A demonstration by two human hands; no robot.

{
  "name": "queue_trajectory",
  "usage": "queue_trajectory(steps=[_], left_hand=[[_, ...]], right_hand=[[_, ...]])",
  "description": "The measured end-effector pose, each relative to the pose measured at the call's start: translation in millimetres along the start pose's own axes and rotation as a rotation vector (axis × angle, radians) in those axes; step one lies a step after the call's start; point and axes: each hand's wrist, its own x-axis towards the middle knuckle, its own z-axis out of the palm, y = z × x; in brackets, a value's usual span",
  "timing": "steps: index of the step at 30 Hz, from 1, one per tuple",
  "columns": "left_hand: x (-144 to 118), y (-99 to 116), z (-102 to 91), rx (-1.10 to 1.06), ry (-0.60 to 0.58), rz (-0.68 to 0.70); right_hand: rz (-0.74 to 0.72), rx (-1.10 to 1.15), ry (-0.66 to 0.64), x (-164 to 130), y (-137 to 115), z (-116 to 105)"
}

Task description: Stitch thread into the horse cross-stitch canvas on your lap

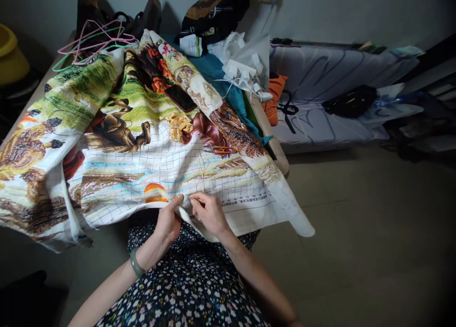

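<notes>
A large cross-stitch cloth [117, 165] with a printed grid and a half-stitched landscape spreads over the table and hangs toward my lap. My left hand [170, 220] is closed on its near edge, thumb on top, beside an orange stitched sun [156, 192]. Just to the right, my right hand [211, 215] pinches thumb and forefinger together at the cloth; what lies between the fingertips is too small to make out. Pale thread [203, 170] trails on the cloth above it. Farther up lie a yellow thread bundle [180, 127], a purple patterned fabric piece [210, 131] and orange-handled scissors [223, 150].
A dark phone [180, 98] rests on the cloth. Pink and green hangers [96, 42], bags [213, 14] and a plastic bag with white chargers [245, 70] crowd the table's back. At right stands a covered sofa [306, 99] with a black bag [351, 101].
</notes>
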Motion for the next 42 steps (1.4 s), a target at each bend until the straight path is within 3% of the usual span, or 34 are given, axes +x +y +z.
queue_trajectory(steps=[15,20,31,37,42], left_hand=[[2.6,-2.3,-1.5,-0.003,0.001,0.006],[2.9,-2.7,-2.0,0.026,-0.006,-0.005],[5.3,-1.1,-0.4,0.031,0.031,0.028],[1.0,-1.4,0.0,0.026,-0.041,0.013],[-1.3,-3.4,-1.8,0.002,-0.099,0.023]], right_hand=[[-0.018,-0.131,0.084,0.6,-8.9,6.9],[0.062,-0.033,0.074,-4.2,-7.4,12.2],[0.058,0.063,0.104,2.7,3.9,17.3],[0.152,0.223,0.155,5.6,-4.9,17.6],[0.001,-0.125,0.123,10.6,-19.7,11.5]])
